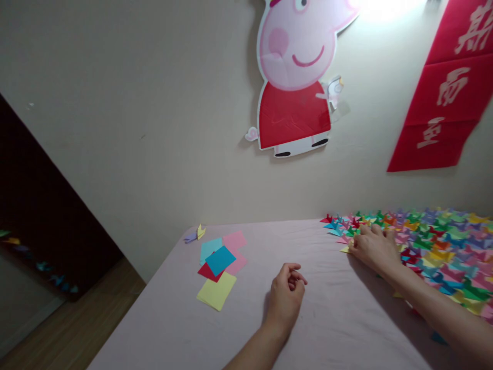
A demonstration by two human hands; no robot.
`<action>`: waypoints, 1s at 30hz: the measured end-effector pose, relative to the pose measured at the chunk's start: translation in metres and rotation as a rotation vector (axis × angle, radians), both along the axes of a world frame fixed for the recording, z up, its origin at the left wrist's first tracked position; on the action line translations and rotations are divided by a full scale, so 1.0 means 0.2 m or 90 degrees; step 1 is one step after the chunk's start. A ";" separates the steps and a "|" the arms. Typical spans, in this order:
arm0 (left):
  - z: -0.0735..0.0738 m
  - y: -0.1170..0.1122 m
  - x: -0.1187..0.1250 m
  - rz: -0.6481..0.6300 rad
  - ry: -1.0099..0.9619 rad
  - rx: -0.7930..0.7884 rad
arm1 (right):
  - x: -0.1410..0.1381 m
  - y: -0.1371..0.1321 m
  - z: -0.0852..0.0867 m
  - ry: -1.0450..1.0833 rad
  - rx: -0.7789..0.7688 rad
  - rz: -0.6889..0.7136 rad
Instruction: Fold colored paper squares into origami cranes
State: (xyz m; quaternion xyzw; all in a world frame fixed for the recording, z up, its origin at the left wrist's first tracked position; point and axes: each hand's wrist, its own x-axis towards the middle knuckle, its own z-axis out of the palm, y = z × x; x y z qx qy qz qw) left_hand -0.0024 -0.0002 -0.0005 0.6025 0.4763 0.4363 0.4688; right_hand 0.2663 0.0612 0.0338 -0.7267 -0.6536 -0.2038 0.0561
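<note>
My left hand (285,298) rests on the pink cloth with its fingers loosely curled and a little apart, and nothing shows in it. To its right, my right hand (375,250) reaches down at the left edge of a dense spread of folded paper cranes (442,257) in many colours. Its fingertips are bent together at a yellow paper crane (344,250), partly hidden by the hand. Left of my left hand lie square sheets of paper: blue (221,260), red (208,273), light blue (210,248), pink (235,240) and yellow (217,292), some overlapping.
A yellow folded paper piece (201,232) and a purple one (190,238) sit at the far left corner of the cloth-covered surface (162,313). Behind stands a wall with a cartoon pig cutout (295,115) and a red banner (435,108). A wooden floor (100,303) shows at left.
</note>
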 end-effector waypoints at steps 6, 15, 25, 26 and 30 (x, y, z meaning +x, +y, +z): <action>0.01 0.00 0.00 -0.001 0.007 -0.009 | 0.01 0.00 0.01 0.003 0.014 0.020; 0.00 -0.01 0.00 0.002 0.008 0.002 | -0.20 -0.14 0.06 0.041 0.094 0.101; 0.02 0.09 -0.15 0.064 0.132 0.115 | -0.66 -0.40 -0.17 0.511 -0.024 0.469; 0.02 0.13 -0.21 0.077 0.150 0.118 | -0.66 -0.41 -0.17 0.535 -0.040 0.472; 0.05 0.25 -0.53 0.126 0.223 0.113 | -0.65 -0.41 -0.15 0.612 -0.089 0.456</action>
